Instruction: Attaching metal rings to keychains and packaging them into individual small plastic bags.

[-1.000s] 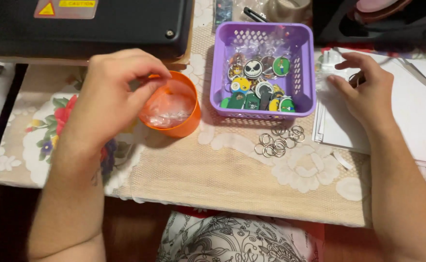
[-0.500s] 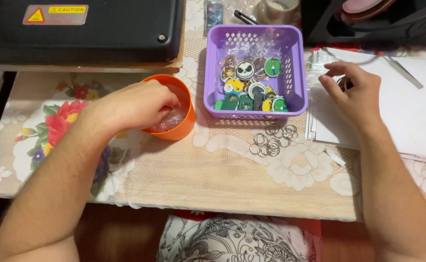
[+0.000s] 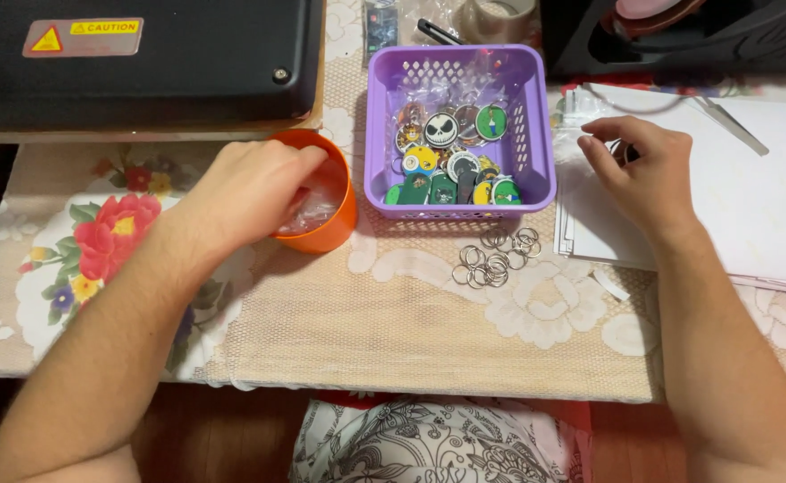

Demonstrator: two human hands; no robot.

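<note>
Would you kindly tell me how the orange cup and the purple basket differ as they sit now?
The orange cup is round with solid walls; the purple basket is rectangular with perforated walls. The cup holds clear plastic bits, the basket colourful round charms. The left hand reaches into the cup, while no hand touches the basket; the right hand rests on white paper beside it. Both stand upright and open on the tablecloth.

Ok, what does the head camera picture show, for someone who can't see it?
The left hand reaches into an orange cup. The right hand rests on white paper, beside a purple basket of round badges.
</note>
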